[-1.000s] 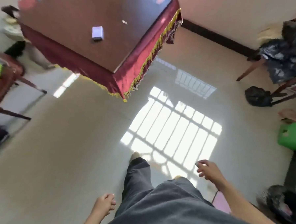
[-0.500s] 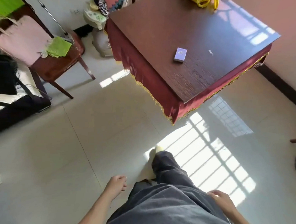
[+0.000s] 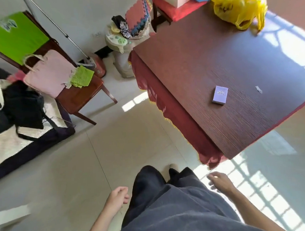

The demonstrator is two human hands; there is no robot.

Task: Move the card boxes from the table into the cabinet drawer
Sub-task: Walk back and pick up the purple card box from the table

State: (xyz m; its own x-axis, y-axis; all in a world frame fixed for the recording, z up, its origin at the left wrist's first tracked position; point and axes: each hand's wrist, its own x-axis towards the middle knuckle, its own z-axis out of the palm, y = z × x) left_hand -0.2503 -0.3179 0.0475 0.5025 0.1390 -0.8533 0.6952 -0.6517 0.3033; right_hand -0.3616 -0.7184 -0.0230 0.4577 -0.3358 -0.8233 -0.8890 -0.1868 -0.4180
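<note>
A small purple card box (image 3: 220,95) lies flat on the dark wooden table (image 3: 207,59), near the table's front corner. My left hand (image 3: 117,197) hangs low beside my leg, fingers loosely curled, holding nothing. Just below the table's corner, my right hand (image 3: 220,181) hovers with its fingers spread and empty. Both hands are well short of the card box. No cabinet drawer is in view.
A yellow plastic bag (image 3: 238,6) sits at the table's far side, and a small paper scrap (image 3: 258,89) lies right of the box. A red fringed cloth (image 3: 169,105) hangs off the table. A wooden chair (image 3: 76,94) with a pink bag stands left; a dark mattress (image 3: 17,140) lies far left.
The view has swung left and closer to the table, so the card box now sits nearer. My right hand has risen toward the table corner; my left hand stays by my leg.
</note>
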